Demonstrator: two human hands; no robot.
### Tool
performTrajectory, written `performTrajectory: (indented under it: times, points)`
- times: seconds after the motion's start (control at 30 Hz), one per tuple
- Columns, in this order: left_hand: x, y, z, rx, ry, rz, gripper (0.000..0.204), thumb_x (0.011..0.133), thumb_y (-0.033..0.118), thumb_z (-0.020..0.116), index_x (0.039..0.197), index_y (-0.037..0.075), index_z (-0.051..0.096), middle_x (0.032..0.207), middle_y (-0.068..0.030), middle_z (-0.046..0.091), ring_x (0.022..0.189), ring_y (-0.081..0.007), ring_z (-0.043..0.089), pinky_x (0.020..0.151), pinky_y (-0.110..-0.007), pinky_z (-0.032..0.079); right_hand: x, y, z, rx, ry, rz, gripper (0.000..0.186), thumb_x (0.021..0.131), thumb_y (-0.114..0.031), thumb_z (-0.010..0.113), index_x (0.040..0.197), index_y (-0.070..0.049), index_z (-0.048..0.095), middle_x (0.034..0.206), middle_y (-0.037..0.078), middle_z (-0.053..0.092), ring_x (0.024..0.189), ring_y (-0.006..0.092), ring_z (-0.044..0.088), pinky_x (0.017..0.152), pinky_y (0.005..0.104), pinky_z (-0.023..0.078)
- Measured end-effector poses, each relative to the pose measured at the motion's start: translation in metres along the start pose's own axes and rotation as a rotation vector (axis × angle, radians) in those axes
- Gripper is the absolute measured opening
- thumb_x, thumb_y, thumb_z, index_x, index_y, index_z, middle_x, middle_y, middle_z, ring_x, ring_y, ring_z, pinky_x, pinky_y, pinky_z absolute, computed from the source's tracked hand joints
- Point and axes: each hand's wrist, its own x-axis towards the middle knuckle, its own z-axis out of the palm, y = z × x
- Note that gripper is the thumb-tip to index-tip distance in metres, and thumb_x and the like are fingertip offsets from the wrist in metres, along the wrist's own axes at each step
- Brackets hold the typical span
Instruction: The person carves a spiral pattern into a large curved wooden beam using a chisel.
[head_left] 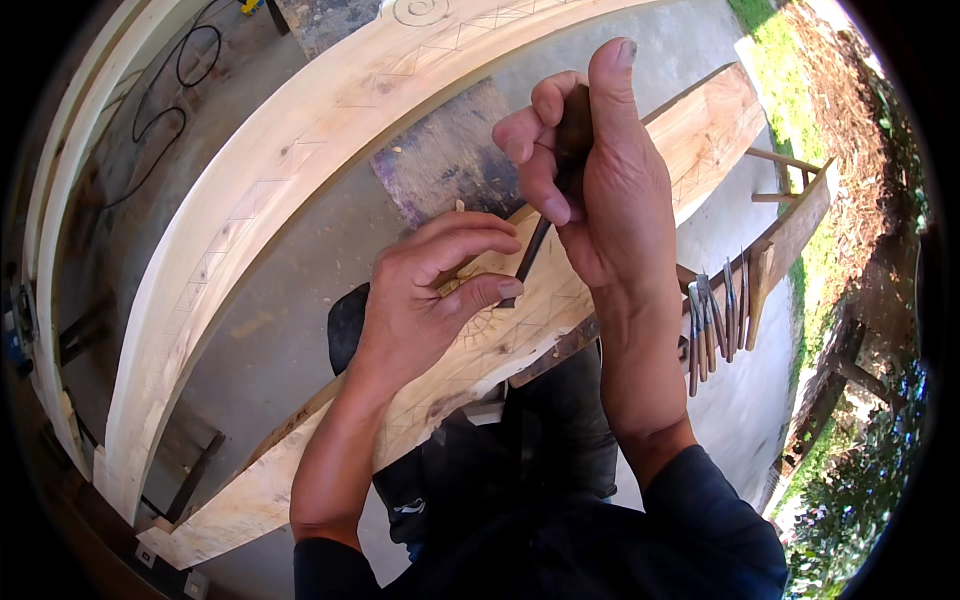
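Note:
My right hand (620,180) is closed around the dark handle of a carving chisel (534,250), its thumb pointing up along the handle. The narrow dark blade slants down to a long pale wooden plank (430,400). My left hand (430,285) hovers over the plank with thumb and fingers apart. Its thumb tip lies against or just beside the blade near the cutting end; which, I cannot tell. Pencil lines and a rounded carved pattern (482,326) show on the wood by the thumb, partly hidden by the left hand.
Several carving tools (705,330) hang in a row on a wooden rack (800,215) at the right. A large curved timber (230,220) with pencilled triangles arcs across the left and far side. A stained board (440,150) lies beyond the plank. A black cable (180,110) trails at far left.

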Motion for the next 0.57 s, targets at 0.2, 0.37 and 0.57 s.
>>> performTrajectory:
  times: [0.2, 0.37, 0.57]
  points:
    - [0.008, -0.003, -0.004, 0.158, -0.131, 0.102, 0.021, 0.089, 0.0, 0.087, 0.107, -0.005, 0.078, 0.111, -0.0125, 0.079, 0.11, -0.0294, 0.075, 0.095, -0.04, 0.06, -0.004, 0.004, 0.004, -0.043, -0.045, -0.002, 0.065, 0.114, -0.07, 0.05, 0.094, -0.009, 0.06, 0.078, 0.012, 0.071, 0.044, 0.009, 0.049, 0.041, 0.0231, 0.031]
    - [0.007, -0.002, -0.002, 0.211, -0.157, 0.094, 0.017, 0.093, 0.01, 0.087, 0.1, -0.003, 0.078, 0.109, -0.0069, 0.08, 0.117, -0.0271, 0.072, 0.101, -0.04, 0.056, -0.006, 0.004, -0.006, 0.072, -0.251, -0.056, 0.059, 0.119, -0.064, 0.043, 0.097, -0.011, 0.057, 0.077, 0.01, 0.069, 0.039, 0.0075, 0.039, 0.037, 0.0223, 0.027]
    - [0.009, -0.003, -0.005, 0.278, -0.226, 0.162, 0.014, 0.098, 0.012, 0.083, 0.102, 0.0, 0.078, 0.112, -0.0065, 0.08, 0.125, -0.0297, 0.069, 0.105, -0.043, 0.055, -0.002, 0.006, -0.005, -0.04, -0.138, -0.013, 0.06, 0.121, -0.062, 0.035, 0.097, -0.011, 0.057, 0.074, 0.014, 0.067, 0.037, 0.0095, 0.038, 0.036, 0.0227, 0.027]
